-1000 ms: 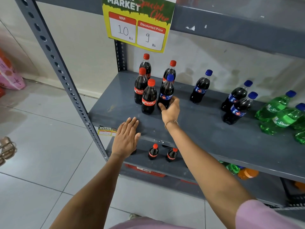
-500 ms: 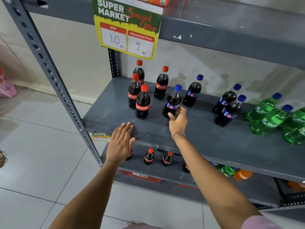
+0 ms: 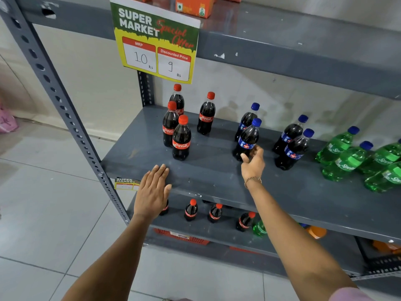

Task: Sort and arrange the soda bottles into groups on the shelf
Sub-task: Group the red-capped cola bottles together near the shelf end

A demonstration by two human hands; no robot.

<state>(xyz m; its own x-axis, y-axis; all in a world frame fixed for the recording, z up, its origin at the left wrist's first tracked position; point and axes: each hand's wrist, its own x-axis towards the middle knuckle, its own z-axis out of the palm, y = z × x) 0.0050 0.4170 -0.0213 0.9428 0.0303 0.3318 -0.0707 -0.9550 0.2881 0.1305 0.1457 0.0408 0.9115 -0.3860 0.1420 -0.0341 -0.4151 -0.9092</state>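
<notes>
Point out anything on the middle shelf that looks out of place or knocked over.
Nothing is spilled or toppled. The one stray is the blue-capped bottle at the right hand, standing forward of the other blue-capped bottles.

My arms are bare from the wrists up to short pale pink sleeves [image 3: 349, 295] at the bottom edge, my left hand [image 3: 153, 190] wears nothing, and a thin gold chain bracelet [image 3: 252, 179] circles the wrist below my right hand [image 3: 253, 162].
</notes>
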